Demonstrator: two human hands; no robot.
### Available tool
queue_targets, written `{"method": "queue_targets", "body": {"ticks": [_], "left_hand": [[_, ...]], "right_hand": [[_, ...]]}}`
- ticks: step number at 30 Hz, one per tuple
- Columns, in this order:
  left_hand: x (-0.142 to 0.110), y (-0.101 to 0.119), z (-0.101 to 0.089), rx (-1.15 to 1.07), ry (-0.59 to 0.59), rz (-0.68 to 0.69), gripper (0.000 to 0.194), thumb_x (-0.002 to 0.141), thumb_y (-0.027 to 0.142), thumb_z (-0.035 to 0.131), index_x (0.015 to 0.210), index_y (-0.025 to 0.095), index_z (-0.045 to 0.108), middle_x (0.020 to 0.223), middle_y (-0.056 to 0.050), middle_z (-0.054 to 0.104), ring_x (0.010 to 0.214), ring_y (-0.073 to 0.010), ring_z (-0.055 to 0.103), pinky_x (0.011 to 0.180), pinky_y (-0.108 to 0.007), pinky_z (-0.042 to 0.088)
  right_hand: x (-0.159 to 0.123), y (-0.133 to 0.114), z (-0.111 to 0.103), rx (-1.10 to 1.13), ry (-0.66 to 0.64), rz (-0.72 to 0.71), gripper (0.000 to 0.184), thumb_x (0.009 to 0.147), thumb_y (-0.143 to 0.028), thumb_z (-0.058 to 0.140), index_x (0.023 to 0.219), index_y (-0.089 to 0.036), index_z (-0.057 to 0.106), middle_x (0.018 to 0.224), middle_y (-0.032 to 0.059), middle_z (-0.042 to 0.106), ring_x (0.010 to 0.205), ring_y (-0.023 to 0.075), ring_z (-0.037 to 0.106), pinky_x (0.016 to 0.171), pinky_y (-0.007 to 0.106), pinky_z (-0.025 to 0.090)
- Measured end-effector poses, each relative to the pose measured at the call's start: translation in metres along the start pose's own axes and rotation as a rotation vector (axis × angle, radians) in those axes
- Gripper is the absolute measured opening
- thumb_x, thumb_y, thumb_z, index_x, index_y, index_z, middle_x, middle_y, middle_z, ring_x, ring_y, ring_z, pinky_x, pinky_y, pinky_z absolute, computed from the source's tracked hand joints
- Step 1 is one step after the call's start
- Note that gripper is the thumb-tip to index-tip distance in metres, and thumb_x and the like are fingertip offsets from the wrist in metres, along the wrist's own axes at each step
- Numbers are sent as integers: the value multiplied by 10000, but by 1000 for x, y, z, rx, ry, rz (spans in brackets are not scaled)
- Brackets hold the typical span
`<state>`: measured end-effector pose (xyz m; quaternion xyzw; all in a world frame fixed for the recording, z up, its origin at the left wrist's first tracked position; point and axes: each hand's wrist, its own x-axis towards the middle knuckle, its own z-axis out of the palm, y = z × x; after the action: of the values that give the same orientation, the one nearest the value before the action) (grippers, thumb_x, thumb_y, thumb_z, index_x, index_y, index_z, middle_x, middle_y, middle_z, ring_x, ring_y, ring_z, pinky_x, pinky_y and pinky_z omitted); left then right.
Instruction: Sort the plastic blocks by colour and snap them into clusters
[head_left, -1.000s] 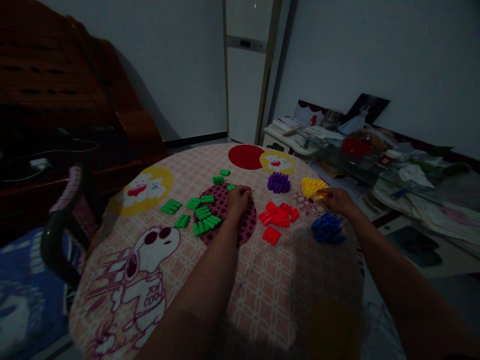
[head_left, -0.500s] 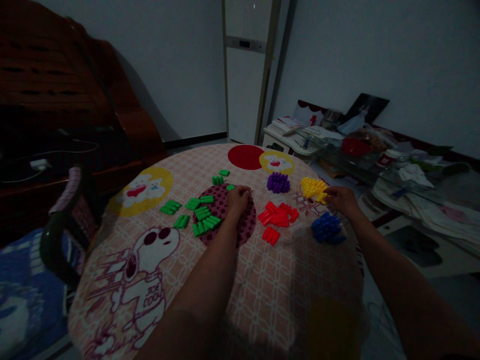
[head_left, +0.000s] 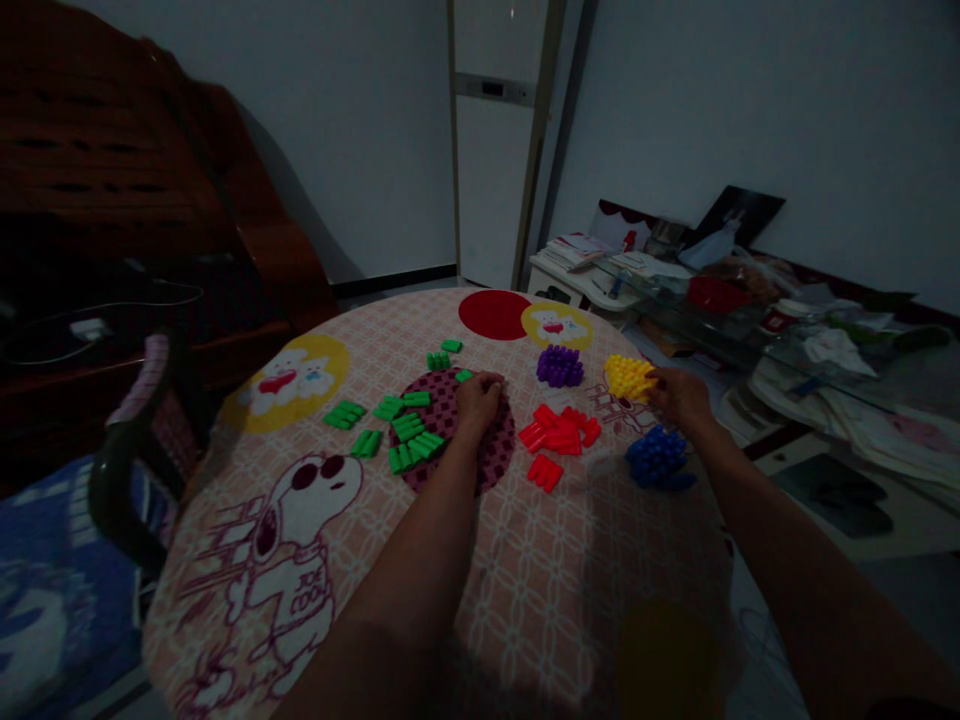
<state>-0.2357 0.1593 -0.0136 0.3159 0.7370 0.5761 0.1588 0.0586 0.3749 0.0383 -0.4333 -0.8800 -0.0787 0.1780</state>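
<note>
1. Yellow pcs (head_left: 628, 377): bright, knobbly pile on table (head_left: 517, 580), nr blue pcs (head_left: 657, 457)
2. R hand (head_left: 681, 400) at their edge, prob touching; can't tell if pinching
3. L hand (head_left: 478, 400) nr green pc (head_left: 463, 376), can't tell grip tbh

Left grip (head_left: 481, 396) and right grip (head_left: 678, 396) bare, forearms (head_left: 424, 550) uncovered

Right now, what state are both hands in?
Left hand: beside a green block; grip cannot be told.
Right hand: at the yellow blocks; grip cannot be told.
</note>
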Motion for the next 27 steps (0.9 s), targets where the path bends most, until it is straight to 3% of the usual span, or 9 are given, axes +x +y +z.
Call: {"method": "queue_targets", "body": {"ticks": [5,8,11,15,20,24,27], "left_hand": [[-1,3,-1,56,21,29,225,798,84,577,915,147,759,797,-43,760,776,-181,705,818,-286,537],[0,3,-1,57,15,31,223,805,88,577,914,158,758,821,-39,767,807,-188,708,826,-285,536],[1,1,-2,57,0,28,219,810,97,580,920,162,757,824,-36,769,804,-184,707,820,-279,537],[2,-5,-1,106,-57,48,230,820,116,580,957,162,760,813,-42,761,783,-180,701,844,-298,540],[2,-2,-3,211,-121,97,248,815,102,601,1002,141,759,935,-79,767,871,-195,700,922,-333,526],[-5,9,-10,305,-182,116,241,778,76,653,984,133,762,1043,-116,762,952,-210,699,922,-313,524],[-17,15,-11,399,-255,155,239,790,94,646,991,147,764,1070,-117,760,991,-222,700,924,-309,519]], "right_hand": [[-3,-7,-32,124,83,71,280,839,-283,560,964,-166,782,963,138,770,869,278,697,775,363,494],[-10,-27,-51,219,42,35,252,836,-269,571,921,-186,793,942,112,782,853,256,704,781,340,501],[-20,-58,-57,304,-70,-24,214,826,-229,593,885,-194,796,916,83,789,842,227,709,785,304,503],[-31,-101,-50,324,-226,-45,217,834,-197,621,961,-169,795,971,95,786,911,221,715,824,278,489],[-31,-141,-35,190,-368,-14,275,899,-203,546,1054,-152,766,1094,152,755,1034,246,693,856,293,474],[-29,-152,-21,90,-444,9,253,910,-210,528,1006,-142,753,1096,180,740,1086,248,672,876,290,461],[-28,-150,-11,174,-403,17,249,875,-216,596,1071,-158,738,1181,159,719,1126,238,655,910,286,464]]}}
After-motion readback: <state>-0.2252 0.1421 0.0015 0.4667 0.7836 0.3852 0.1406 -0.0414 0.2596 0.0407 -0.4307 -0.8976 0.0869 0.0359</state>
